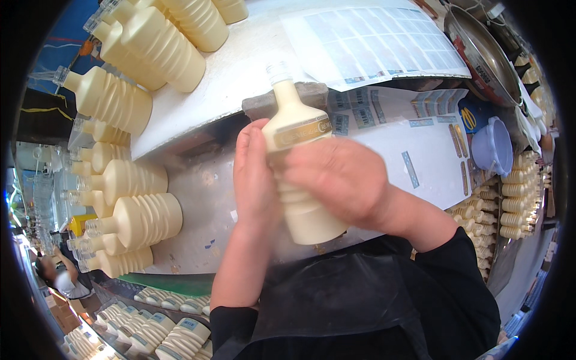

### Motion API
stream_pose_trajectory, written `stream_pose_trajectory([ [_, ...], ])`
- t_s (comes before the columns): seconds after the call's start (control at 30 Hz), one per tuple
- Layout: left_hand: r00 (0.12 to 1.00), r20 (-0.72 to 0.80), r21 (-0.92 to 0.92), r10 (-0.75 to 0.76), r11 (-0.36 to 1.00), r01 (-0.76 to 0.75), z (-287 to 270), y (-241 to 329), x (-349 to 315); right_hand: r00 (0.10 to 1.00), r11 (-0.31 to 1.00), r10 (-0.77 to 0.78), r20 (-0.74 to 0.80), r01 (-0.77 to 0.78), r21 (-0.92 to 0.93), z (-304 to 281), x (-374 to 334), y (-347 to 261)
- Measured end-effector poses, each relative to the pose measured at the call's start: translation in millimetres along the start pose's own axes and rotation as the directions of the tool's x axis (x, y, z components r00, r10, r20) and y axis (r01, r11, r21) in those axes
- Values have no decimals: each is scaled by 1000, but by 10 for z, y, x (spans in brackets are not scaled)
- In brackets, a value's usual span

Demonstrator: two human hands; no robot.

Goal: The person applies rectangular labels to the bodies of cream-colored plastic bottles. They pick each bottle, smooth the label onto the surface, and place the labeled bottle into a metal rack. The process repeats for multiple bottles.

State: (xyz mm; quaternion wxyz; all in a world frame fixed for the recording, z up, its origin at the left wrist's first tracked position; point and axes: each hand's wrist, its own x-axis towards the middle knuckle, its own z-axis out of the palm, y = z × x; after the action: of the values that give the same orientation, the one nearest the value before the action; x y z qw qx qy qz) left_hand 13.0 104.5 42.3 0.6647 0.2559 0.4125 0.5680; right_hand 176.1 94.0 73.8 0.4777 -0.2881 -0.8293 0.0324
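A cream ribbed bottle (312, 222) with a clear threaded neck lies tilted in front of me, neck pointing away. Its shoulder end is over a grey block (257, 107) at the edge of the white surface. Across its upper body runs a gold and grey label (304, 130). My left hand (253, 171) holds the bottle along its left side, fingers pointing up. Over the front, just below the label, lies my right hand (339, 177); motion smears its fingers, and it covers part of the ribbed body.
Cream bottles (147, 219) stand at the left, more at the upper left. Label sheets (378, 42) cover the white surface behind; label strips (410, 169) lie on the right. A lilac bucket (493, 147), yellow-handled scissors (468, 118) and a metal pan (486, 51) are at the right.
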Motion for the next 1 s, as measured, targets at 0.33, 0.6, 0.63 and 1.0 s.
stream_pose_trajectory([
  [0.33, 993, -38, -196, -109, 976, 99, -143, -97, 31, 979, 991, -1, 205, 28, -128, 35, 265, -254],
  [0.6, 989, 43, -321, -144, 935, 150, -114, -66, -21, 969, 988, 22, 244, 17, -156, 120, 267, -261],
  [0.63, 990, -7, -264, -142, 955, 135, -62, -29, -48, 962, 994, 23, 272, 8, -112, 109, 272, -238],
  [1.0, 998, -27, 259, 55, 965, -47, 26, -10, -43, 828, 821, 560, 16, -558, 123, 293, 425, 148],
])
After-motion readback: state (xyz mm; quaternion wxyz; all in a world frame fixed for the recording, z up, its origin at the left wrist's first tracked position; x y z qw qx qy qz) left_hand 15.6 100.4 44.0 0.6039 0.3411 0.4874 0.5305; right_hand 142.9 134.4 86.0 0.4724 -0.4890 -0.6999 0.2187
